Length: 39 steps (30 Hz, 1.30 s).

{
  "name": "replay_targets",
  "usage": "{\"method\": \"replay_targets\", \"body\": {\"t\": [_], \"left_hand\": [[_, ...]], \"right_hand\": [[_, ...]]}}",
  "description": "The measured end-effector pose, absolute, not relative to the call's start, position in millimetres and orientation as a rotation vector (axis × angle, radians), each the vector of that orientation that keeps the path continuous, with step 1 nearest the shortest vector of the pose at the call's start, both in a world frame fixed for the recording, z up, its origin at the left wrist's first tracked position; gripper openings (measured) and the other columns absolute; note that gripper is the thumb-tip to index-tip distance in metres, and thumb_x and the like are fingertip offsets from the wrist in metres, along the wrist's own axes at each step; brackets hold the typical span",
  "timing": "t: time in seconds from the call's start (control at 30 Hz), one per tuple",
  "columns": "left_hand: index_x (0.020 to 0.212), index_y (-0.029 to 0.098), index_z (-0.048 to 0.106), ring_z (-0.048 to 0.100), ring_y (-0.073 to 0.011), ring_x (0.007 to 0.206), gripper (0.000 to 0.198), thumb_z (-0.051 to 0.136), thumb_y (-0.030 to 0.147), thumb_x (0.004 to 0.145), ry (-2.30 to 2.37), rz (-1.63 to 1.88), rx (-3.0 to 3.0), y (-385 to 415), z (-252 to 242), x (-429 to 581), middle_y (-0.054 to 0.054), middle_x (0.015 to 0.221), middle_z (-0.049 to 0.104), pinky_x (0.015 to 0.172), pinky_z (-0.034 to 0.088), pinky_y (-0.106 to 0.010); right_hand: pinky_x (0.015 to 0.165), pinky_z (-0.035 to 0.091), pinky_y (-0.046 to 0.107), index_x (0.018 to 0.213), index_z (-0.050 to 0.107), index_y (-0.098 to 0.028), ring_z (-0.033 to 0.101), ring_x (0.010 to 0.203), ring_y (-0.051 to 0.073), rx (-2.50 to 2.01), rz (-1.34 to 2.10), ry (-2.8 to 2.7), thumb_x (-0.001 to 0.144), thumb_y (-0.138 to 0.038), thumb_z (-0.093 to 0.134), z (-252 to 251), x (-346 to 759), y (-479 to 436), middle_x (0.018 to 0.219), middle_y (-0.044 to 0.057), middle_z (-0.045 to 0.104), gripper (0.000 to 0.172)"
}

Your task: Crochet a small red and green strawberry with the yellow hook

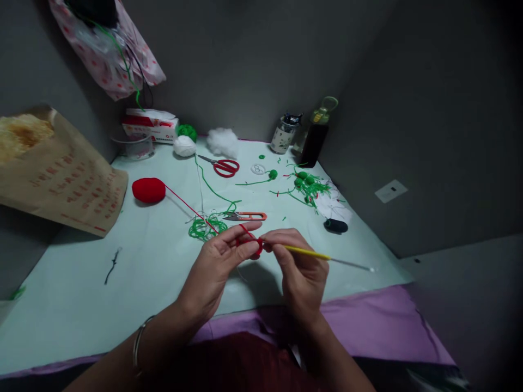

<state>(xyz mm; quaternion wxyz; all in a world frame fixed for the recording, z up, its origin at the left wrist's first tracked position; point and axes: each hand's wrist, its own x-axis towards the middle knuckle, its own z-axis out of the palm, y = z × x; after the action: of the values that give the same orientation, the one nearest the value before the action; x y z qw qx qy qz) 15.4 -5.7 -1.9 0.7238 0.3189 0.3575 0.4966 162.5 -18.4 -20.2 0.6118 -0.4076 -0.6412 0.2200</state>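
Red crochet work (260, 247) sits above the table (155, 294), my left hand (218, 258) pinching it between fingertips, my right hand (302, 269) clamping fingers on the yellow-handled crochet hook (308, 252); I judge a stitch underway, next needing steady red yarn (186, 202).

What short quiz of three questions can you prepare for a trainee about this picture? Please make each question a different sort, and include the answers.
1. Open question: Which hand holds the yellow-handled crochet hook?

2. True or false: A red strand runs from the red yarn ball to the left hand.

3. Multiple choice: Which cutting tool lies nearer to the left hand?
A) The red-handled scissors
B) The orange-handled thread snips

Key:
1. The right hand.
2. True.
3. B.
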Motion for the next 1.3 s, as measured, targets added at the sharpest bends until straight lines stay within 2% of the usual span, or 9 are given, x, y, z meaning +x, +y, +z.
{"method": "replay_targets", "body": {"t": [0.17,0.3,0.4,0.5,0.63,0.9,1.03,1.2,1.3], "left_hand": [[0.114,0.018,0.08,0.062,-0.0142,0.08,0.039,0.088,0.026,0.076,0.678,0.997,0.513,-2.7,-4.9,14.4,-0.003,0.086,0.073,0.082,0.05,-0.027],[0.102,0.017,0.082,0.06,-0.0101,0.073,0.026,0.086,0.018,0.076,0.667,0.989,0.399,2.2,-6.5,9.2,-0.001,0.081,0.07,0.075,0.051,-0.022],[0.106,0.022,0.081,0.059,-0.0094,0.075,0.03,0.086,0.017,0.077,0.715,1.074,0.503,2.2,-4.9,9.7,0.002,0.076,0.066,0.077,0.05,-0.02],[0.115,0.025,0.079,0.059,-0.0098,0.078,0.038,0.084,0.016,0.079,0.75,1.161,0.67,-2.1,-4.4,14.9,0.003,0.077,0.067,0.081,0.047,-0.019],[0.122,0.027,0.076,0.058,-0.0102,0.074,0.041,0.083,0.02,0.082,0.729,1.156,0.713,-6.4,-4.1,17.5,0.003,0.075,0.065,0.079,0.047,-0.022],[0.123,0.023,0.076,0.06,-0.0093,0.078,0.039,0.081,0.021,0.084,0.678,0.987,0.586,-5.4,2.5,11.6,-0.002,0.094,0.073,0.082,0.048,-0.021],[0.125,0.022,0.075,0.06,-0.0103,0.084,0.042,0.081,0.02,0.084,0.674,0.99,0.595,-4.1,0.8,11.4,-0.003,0.1,0.074,0.086,0.047,-0.021],[0.132,0.024,0.07,0.063,-0.0121,0.085,0.052,0.083,0.022,0.082,0.696,0.986,0.632,-4.4,0.1,9.6,-0.002,0.093,0.073,0.086,0.047,-0.023],[0.127,0.022,0.072,0.065,-0.012,0.081,0.049,0.085,0.021,0.08,0.689,0.973,0.648,-5.0,0.0,7.8,-0.003,0.093,0.074,0.084,0.049,-0.024]], "right_hand": [[0.077,0.059,0.034,0.127,0.071,-0.028,0.07,0.097,0.021,-0.894,0.024,-1.771,0.09,-0.006,0.067,-27.0,165.6,-21.2,0.11,0.009,0.073,0.043],[0.068,0.056,0.032,0.106,0.076,-0.026,0.066,0.078,0.017,-0.924,0.389,-1.432,0.096,-0.011,0.059,-19.7,166.3,-18.8,0.089,0.004,0.072,0.024],[0.062,0.053,0.031,0.097,0.075,-0.024,0.061,0.068,0.014,-0.905,0.662,-1.264,0.1,-0.018,0.056,-14.5,164.2,-16.9,0.081,0.002,0.067,0.02],[0.07,0.057,0.034,0.101,0.077,-0.026,0.067,0.08,0.018,-0.968,0.502,-1.454,0.096,-0.015,0.062,-16.0,159.2,-18.0,0.09,0.005,0.071,0.019],[0.08,0.059,0.038,0.114,0.077,-0.029,0.071,0.096,0.022,-0.95,0.197,-1.563,0.093,-0.007,0.065,-20.0,155.7,-20.8,0.109,0.008,0.076,0.033],[0.074,0.056,0.029,0.099,0.079,-0.03,0.069,0.079,0.014,-0.806,0.873,-1.171,0.095,-0.018,0.067,-14.2,166.6,-12.3,0.097,0.0,0.08,0.017],[0.076,0.056,0.029,0.098,0.079,-0.029,0.068,0.078,0.014,-0.803,0.999,-1.125,0.095,-0.023,0.069,-16.0,168.7,-11.8,0.095,0.001,0.08,0.012],[0.075,0.056,0.029,0.096,0.079,-0.027,0.067,0.074,0.013,-0.795,1.098,-1.06,0.094,-0.028,0.071,-17.3,167.5,-11.7,0.093,0.002,0.08,0.009],[0.073,0.056,0.027,0.094,0.079,-0.027,0.067,0.073,0.013,-0.788,1.114,-1.02,0.092,-0.029,0.073,-17.2,166.6,-10.7,0.091,0.002,0.08,0.007]]}}
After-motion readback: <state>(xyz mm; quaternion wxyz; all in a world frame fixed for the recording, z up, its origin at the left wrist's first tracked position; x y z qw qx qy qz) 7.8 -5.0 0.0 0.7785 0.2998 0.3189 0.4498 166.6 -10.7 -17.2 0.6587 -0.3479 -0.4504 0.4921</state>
